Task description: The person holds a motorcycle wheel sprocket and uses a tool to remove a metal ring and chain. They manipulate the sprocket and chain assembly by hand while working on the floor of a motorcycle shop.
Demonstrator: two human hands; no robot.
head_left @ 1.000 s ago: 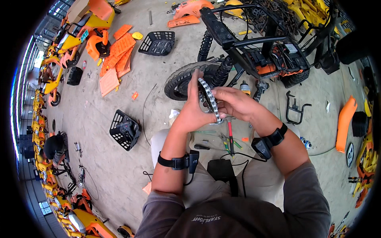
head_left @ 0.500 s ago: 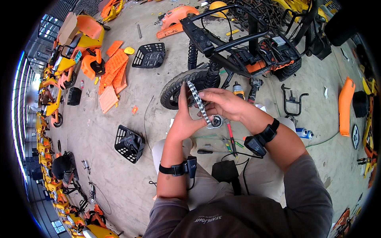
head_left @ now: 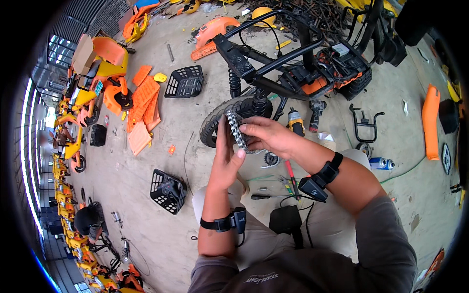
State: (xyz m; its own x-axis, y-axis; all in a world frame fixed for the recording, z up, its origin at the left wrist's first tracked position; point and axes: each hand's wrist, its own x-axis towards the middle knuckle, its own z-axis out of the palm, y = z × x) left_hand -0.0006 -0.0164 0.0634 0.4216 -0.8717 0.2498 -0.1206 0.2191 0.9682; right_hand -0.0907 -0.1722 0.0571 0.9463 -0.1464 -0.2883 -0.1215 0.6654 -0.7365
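Observation:
Between my two hands is a silver roller chain [head_left: 235, 129], bunched into a narrow loop in front of the rear wheel [head_left: 211, 128]. My left hand [head_left: 226, 163] is on its left and lower side, the thumb near the chain's lower end and the fingers upright behind it. From the right, my right hand [head_left: 267, 134] pinches the chain's edge between thumb and fingers. A small toothed sprocket [head_left: 271, 158] lies on the floor just below my right hand. The black motorcycle frame [head_left: 254, 71] stands ahead, its bodywork off.
A yellow drill [head_left: 296, 122] and a black impact wrench [head_left: 316, 115] stand beyond my right forearm. Red-handled cutters [head_left: 291, 171] and a screwdriver [head_left: 260, 197] lie near my knees. Black baskets [head_left: 184, 82], orange panels [head_left: 145, 105], spray cans [head_left: 381, 163] and a black bracket [head_left: 365, 124] are around.
The chain now sits lower and is more bunched, its strands side by side. My left hand has closed in toward the right hand. The view has shifted slightly.

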